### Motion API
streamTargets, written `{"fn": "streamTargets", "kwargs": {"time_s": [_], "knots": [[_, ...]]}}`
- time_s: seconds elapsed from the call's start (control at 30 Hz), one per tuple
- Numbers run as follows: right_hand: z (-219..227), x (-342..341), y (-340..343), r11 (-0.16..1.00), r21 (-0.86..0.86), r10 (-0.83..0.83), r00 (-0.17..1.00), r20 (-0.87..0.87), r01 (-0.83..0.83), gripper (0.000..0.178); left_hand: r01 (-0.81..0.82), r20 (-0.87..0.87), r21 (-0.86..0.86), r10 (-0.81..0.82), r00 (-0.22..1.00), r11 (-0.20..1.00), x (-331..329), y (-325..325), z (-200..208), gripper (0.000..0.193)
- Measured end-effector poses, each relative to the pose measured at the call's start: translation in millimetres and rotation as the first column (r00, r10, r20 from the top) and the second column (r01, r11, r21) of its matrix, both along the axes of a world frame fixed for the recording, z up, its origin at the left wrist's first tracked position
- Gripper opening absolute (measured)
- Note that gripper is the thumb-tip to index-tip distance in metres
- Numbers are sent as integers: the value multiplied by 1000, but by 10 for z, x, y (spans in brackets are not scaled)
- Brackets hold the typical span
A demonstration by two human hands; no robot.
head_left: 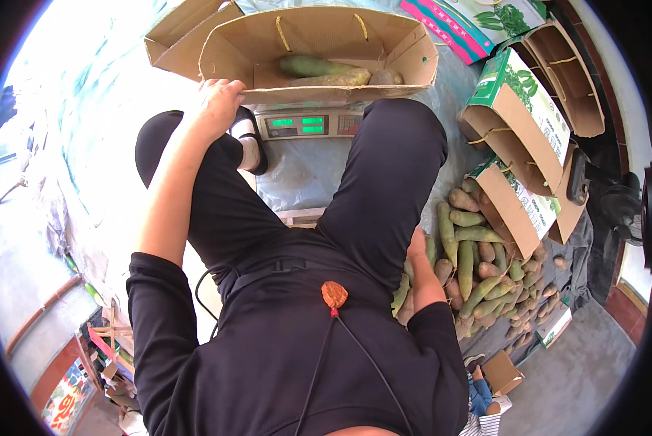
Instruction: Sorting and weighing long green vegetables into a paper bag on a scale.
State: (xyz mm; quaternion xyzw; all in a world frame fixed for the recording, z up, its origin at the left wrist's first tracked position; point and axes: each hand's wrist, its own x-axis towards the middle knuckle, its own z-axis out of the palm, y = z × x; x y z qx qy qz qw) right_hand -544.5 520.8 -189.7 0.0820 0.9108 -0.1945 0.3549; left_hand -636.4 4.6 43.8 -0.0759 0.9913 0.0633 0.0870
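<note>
Radish pile [479, 269] lies just right of the right hand [422, 272], roots pointing away; its grip's hidden. Left hand [215, 102] clasps the carton [319, 93] rim.

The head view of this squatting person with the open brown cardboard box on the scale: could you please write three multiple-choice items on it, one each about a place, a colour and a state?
1. Where does the open brown cardboard box sit?
A. On the grey digital scale
B. On the person's lap
C. On top of the vegetable heap

2. What colour are the scale's lit digits?
A. Red
B. Green
C. Blue

3. What is the left hand doing?
A. Hanging free in the air
B. Holding a knife
C. Resting on the box's near edge

Answers:
1 A, since the box stands right above the scale's display panel.
2 B, since the display glows green.
3 C, since the hand lies on the rim at the box's near left corner, while the right hand is down by the heap of long green and brown root vegetables.
</note>
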Motion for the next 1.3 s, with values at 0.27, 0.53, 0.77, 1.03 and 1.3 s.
{"fn": "streamTargets", "kwargs": {"time_s": [0.27,0.53,0.77,1.03,1.3], "knots": [[1363,-1198,244,788,-585,-454,821,-346,189,74,6,24,-64,-5,1000,998,13,31,38,16],[3081,-2436,-1093,771,-469,-39,703,-710,-431,74,41,-16,-60,-42,999,997,-5,-23,-15,15],[3102,-2623,-2884,621,114,579,356,-734,-776,61,19,-25,-90,-21,999,996,-7,-31,-30,15],[2320,-2359,-3630,556,251,735,327,-594,-793,71,-16,49,-78,19,999,997,-64,17,-38,18],[2957,-2782,-2654,603,-203,468,548,-694,-771,47,-39,77,-108,47,996,993,-68,28,19,19]]}}
